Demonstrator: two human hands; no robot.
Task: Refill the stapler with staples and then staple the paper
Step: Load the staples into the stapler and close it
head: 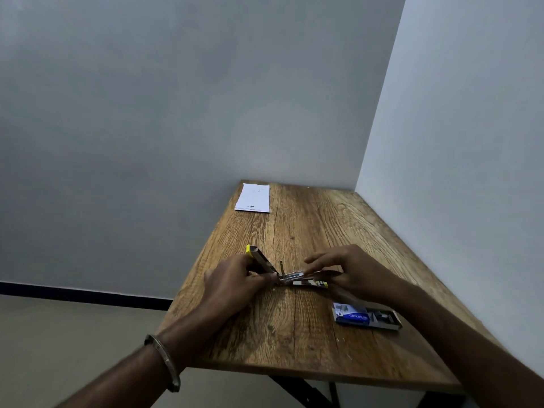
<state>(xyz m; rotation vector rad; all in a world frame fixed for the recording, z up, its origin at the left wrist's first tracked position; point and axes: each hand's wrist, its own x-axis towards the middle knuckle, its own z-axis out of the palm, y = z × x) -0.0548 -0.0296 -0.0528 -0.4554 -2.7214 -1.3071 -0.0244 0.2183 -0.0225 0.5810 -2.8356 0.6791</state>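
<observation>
Yellow plastic and bright metal are nearly all you can make out of the stapler [290,275], since your hands cover much of it; its top arm is swung open, up and to the left, with the yellow tip showing past your left hand, while the base lies flat on the wooden table [309,343] under your right hand; whether any staples sit in the open channel is too small to tell. Your left hand [235,285] is curled around the raised arm, fingers wrapped close and thumb pressed near the hinge; a metal bangle [164,360] circles that wrist. Your right hand [350,275] hovers palm down over the channel, fingers held loosely together and pinched at something thin and silvery above the magazine; what it is you cannot tell. Just beside your right forearm, nearer you, the staple box [366,316] lies with its blue sleeve slid partly off its tray; the contents are blurred. Well apart, at the far left corner of the table by the wall, lies the paper [253,198], flat; its print is unreadable.
</observation>
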